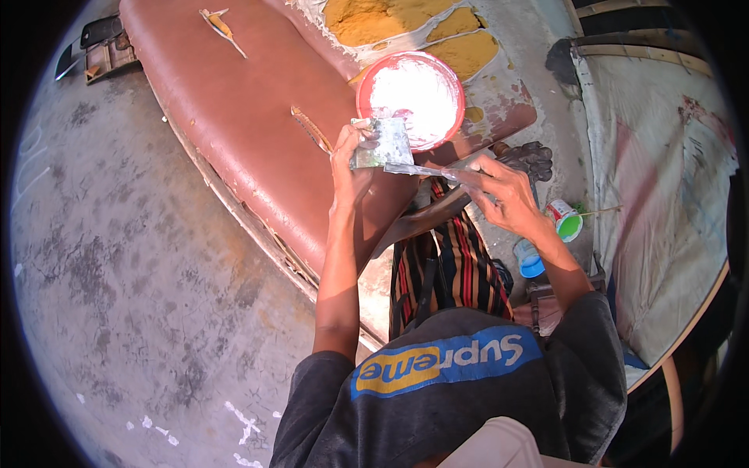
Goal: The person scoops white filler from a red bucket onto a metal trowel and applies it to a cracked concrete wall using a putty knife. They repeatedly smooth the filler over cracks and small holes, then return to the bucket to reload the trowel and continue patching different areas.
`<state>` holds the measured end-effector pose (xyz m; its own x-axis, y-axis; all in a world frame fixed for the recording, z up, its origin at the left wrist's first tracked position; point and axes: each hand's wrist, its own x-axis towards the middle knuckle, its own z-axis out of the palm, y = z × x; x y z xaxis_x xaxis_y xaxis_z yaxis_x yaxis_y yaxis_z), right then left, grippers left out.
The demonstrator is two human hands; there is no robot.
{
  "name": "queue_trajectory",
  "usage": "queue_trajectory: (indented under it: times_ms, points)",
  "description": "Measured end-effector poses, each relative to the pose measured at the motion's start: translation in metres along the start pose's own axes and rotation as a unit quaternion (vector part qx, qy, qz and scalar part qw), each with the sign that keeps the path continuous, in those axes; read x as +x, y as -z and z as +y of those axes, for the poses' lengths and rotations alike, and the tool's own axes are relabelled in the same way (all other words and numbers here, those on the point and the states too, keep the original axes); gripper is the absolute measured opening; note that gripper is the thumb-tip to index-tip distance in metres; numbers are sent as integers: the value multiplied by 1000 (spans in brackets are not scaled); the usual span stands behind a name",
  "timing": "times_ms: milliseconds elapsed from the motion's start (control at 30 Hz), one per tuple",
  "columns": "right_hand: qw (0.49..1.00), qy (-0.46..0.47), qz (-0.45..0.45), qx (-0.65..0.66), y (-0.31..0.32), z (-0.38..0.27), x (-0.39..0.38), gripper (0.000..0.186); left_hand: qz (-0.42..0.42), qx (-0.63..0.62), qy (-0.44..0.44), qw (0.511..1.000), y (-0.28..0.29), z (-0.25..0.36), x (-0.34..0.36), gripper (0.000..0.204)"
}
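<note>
My left hand (351, 164) grips a flat metal plate (378, 144) smeared with pale grey paste. My right hand (503, 195) is closed around a putty knife (417, 170), whose blade meets the plate's lower right edge. Just beyond both, a red tub (455, 101) of bright white paste rests on a torn brown vinyl cushion (234, 148), partly behind the plate.
Yellow foam (359, 19) shows through ripped upholstery at the top. At right lie a green paint cup (569, 226), a blue cup (529, 265) and a pale sheeted board (663, 195). Striped fabric (437, 273) hangs below my hands. Grey concrete floor (117, 273) lies left.
</note>
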<state>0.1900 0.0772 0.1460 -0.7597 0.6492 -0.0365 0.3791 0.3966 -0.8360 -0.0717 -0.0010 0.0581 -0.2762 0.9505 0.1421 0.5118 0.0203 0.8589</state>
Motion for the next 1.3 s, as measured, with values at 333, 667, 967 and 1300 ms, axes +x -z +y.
queue_trajectory:
  times_ms: [333,667,967,1300]
  points:
    - [1000,7,-19,-5,-2,5,3,44,12,-72,101,992,-1,0,-9,26]
    - [998,-45,-21,47,-16,28,-3,42,-25,-78,162,983,-1,6,-11,24]
    - [997,-51,-36,43,-17,34,3,42,-15,-132,185,974,2,13,-11,15]
    - [993,-118,24,3,-52,80,7,32,22,-237,240,941,3,13,-23,22]
